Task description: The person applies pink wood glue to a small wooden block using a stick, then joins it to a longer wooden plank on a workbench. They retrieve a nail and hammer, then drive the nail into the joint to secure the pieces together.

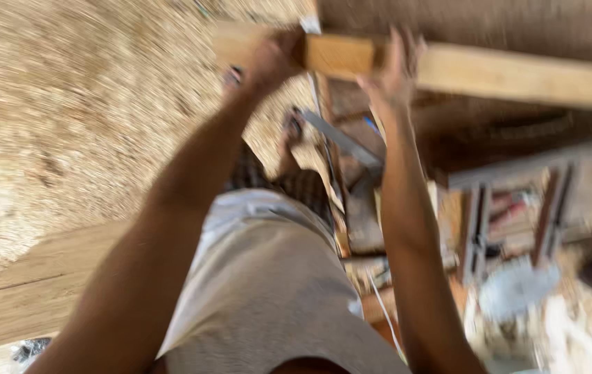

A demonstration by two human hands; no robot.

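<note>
Frame was motion-blurred, so fine detail was soft. Long pale rectangular wooden beam [490, 73] ran across the top, from above the left hand out past the right frame edge, tilted slightly down to the right. Left hand [271, 59] was clenched around the beam near its left end, fingers [289, 45] wrapped over the top edge. Right hand [394, 69] was against the beam's near face just to the right, fingers spread and released, not gripping. The two hands were near each other, with a short stretch of beam between them. Below: sawdust-covered floor [67, 118] on the left, wide flat wooden plank [39, 284] at lower left, cluttered grey metal frame [510, 201] at right. Thin grey metal strip [341, 138] lay between the forearms.
</note>
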